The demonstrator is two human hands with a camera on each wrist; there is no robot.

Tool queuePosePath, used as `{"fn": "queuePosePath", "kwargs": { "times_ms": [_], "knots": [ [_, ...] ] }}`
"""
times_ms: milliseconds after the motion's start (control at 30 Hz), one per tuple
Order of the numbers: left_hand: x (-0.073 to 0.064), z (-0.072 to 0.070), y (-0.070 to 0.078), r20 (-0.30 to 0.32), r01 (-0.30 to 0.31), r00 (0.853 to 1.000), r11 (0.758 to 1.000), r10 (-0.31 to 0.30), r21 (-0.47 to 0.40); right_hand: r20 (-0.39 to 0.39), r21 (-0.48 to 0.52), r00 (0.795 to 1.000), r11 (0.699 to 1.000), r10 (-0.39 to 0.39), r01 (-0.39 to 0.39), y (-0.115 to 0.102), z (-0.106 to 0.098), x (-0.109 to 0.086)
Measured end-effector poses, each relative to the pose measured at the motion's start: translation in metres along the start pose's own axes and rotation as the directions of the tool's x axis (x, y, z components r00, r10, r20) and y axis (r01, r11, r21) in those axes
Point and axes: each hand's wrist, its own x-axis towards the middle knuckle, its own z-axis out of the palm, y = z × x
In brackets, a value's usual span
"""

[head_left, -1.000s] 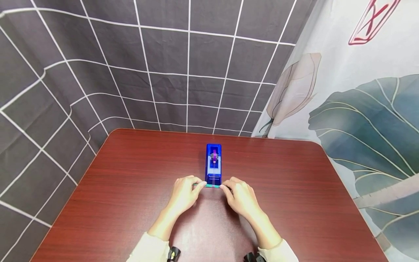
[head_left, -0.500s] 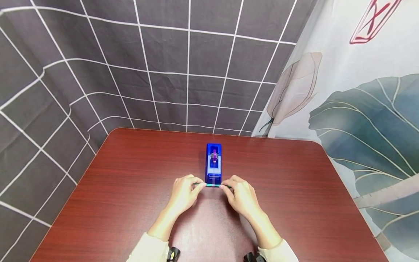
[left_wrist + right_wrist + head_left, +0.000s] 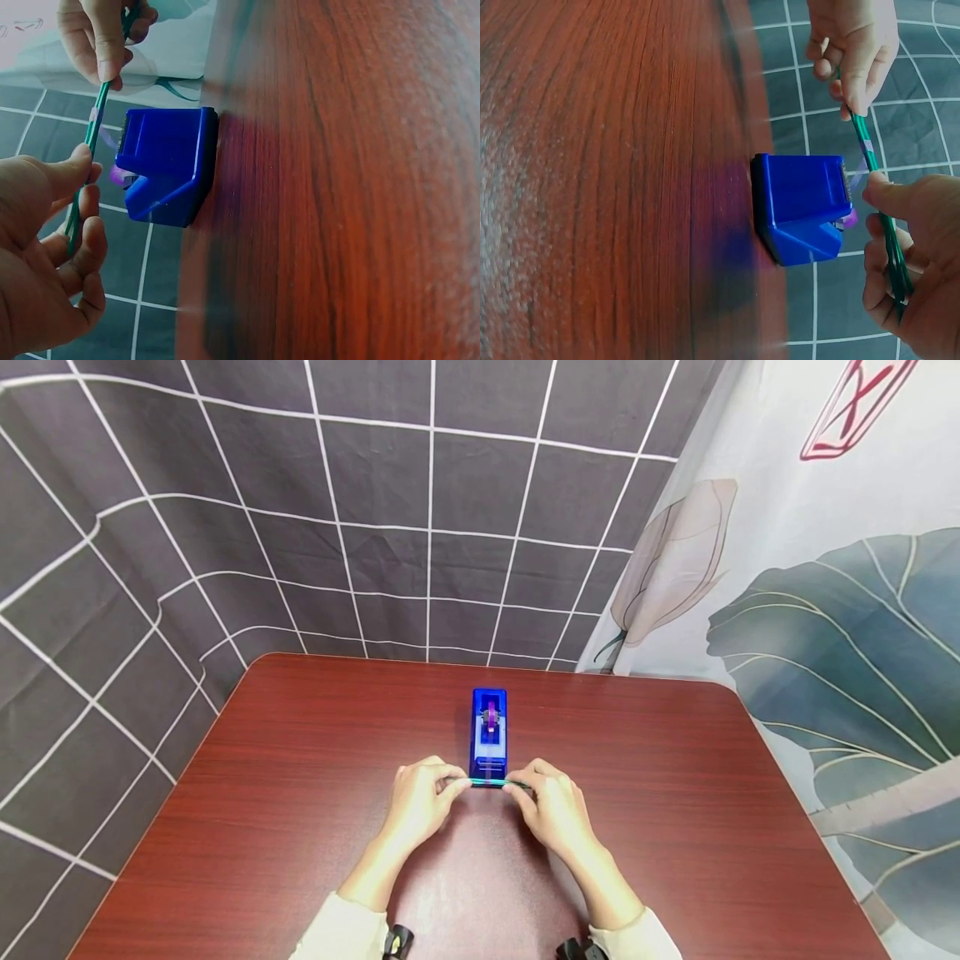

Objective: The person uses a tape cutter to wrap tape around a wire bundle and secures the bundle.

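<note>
A thin bundle of green strands (image 3: 489,782) stretches sideways between both hands. My left hand (image 3: 423,797) pinches its left end between thumb and fingers, and my right hand (image 3: 553,806) pinches the right end the same way. Just beyond it a blue tape dispenser (image 3: 490,694) stands on the table, its cutting edge facing me. A purple roll (image 3: 492,717) sits inside. From the cutter a strip of purple tape (image 3: 860,174) runs to the bundle, and a pale purple patch (image 3: 94,114) lies on the strands between the hands. The bundle is held above the tabletop, level with the dispenser's cutter.
The reddish-brown wooden table (image 3: 315,735) extends to both sides of the hands. A dark curtain with white grid lines (image 3: 375,518) hangs behind it, and a white leaf-patterned curtain (image 3: 825,635) hangs at the right.
The bundle has risen slightly in the head view, over the dispenser's near end, and its green line shows more plainly. Both hands keep their pinch.
</note>
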Motion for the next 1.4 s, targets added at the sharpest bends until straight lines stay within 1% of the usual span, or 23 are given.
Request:
{"fn": "queuePosePath", "kwargs": {
  "times_ms": [167, 333, 400, 567, 667, 800, 900, 1000, 1167, 1400],
  "knots": [
    [0.0005, -0.0003, 0.0005, -0.017, 0.007, 1.0, 1.0, -0.007, -0.001, -0.007, 0.007, 1.0, 1.0, 0.0, 0.0, 0.0001, 0.0008, 0.0002],
    [0.0019, 0.0002, 0.0, -0.04, -0.007, 0.999, 1.0, 0.007, -0.006, 0.025, 0.013, 1.0, 1.0, 0.004, -0.004, -0.0002, 0.0011, 0.0015],
    [0.0022, 0.0, -0.0001, -0.04, -0.012, 0.999, 1.0, 0.012, -0.002, 0.037, 0.009, 0.999, 1.0, -0.002, 0.002, -0.0004, 0.0011, 0.0019],
    [0.0035, -0.0014, 0.0015, 0.0, -0.006, 1.0, 0.999, 0.006, 0.038, 0.031, -0.001, 0.999, 1.0, -0.01, 0.01, -0.0002, 0.0006, 0.003],
    [0.0059, -0.0023, 0.0036, 0.029, -0.008, 1.0, 0.996, 0.005, 0.089, 0.022, 0.002, 1.0, 1.0, -0.012, 0.012, 0.0, 0.0004, 0.0033],
    [0.0082, -0.003, 0.0061, 0.063, -0.043, 0.997, 0.984, 0.033, 0.171, 0.024, -0.003, 1.0, 1.0, -0.011, 0.011, 0.0001, 0.0009, 0.0032],
    [0.0087, -0.0033, 0.0074, 0.084, -0.074, 0.995, 0.978, 0.058, 0.194, 0.022, -0.007, 1.0, 1.0, -0.011, 0.011, 0.0, 0.0015, 0.003],
    [0.0088, -0.003, 0.0076, 0.092, -0.077, 0.994, 0.981, 0.062, 0.179, 0.014, -0.005, 1.0, 1.0, -0.015, 0.016, 0.0001, 0.002, 0.0028],
    [0.0085, -0.0018, 0.0063, 0.086, -0.054, 0.995, 0.988, 0.042, 0.146, 0.01, 0.004, 1.0, 1.0, -0.023, 0.023, 0.0009, 0.0029, 0.0026],
    [0.0081, -0.0009, 0.0039, 0.066, -0.067, 0.996, 0.992, 0.06, 0.109, 0.004, 0.021, 0.999, 0.999, -0.032, 0.032, 0.0023, 0.0044, 0.003]
  ]
}}
